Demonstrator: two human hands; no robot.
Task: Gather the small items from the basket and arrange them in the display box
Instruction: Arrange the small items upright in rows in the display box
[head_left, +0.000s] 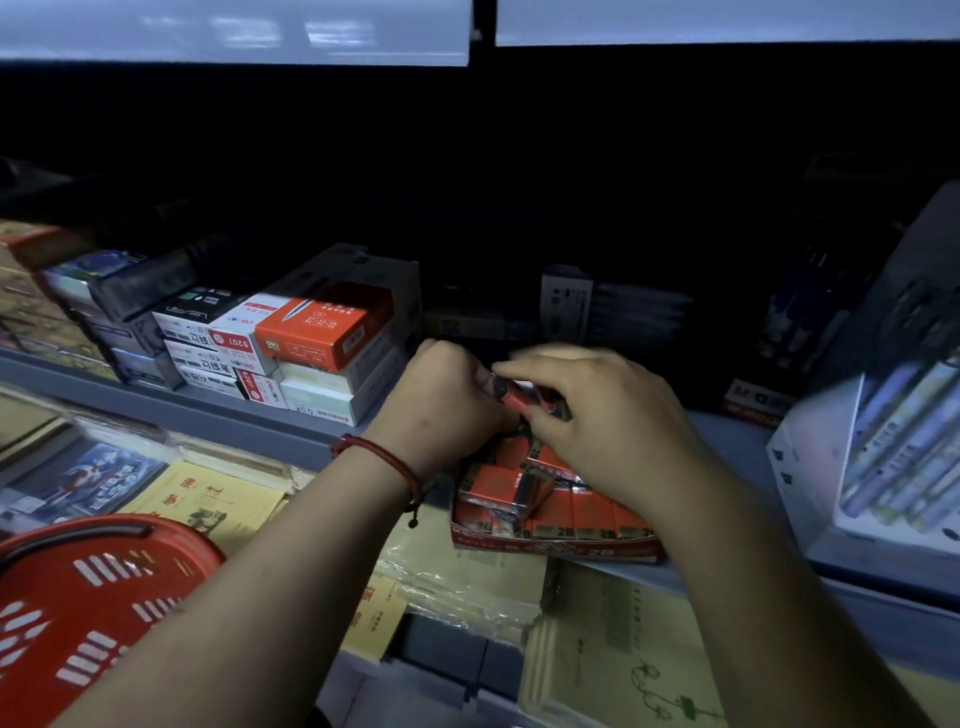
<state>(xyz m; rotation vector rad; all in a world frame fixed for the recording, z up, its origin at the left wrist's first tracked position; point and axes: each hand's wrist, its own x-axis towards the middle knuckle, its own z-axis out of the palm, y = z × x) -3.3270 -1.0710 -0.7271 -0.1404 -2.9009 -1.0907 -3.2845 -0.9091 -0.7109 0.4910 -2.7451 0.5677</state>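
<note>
Above display box (558, 552), L hand (448, 402) & R hand (602, 423) both pinch one small packet (525, 398); tilted packets (498, 486) inside may topple if nudged.

Orange pen box (324, 325) seen stacked on white boxes (228, 338) at left of grey shelf (234, 415). Dark packs (566, 301) stood at shelf back (labels lost in shadow). Tilted rack of pens (893, 447) placed at right end. Below shelf edge: yellow booklets (208, 499) laid flat, blue-covered book (88, 480) just beside them at left, pale plastic-wrapped booklets (613, 654) spread at lower right. White panels (234, 31) mounted overhead.
</note>
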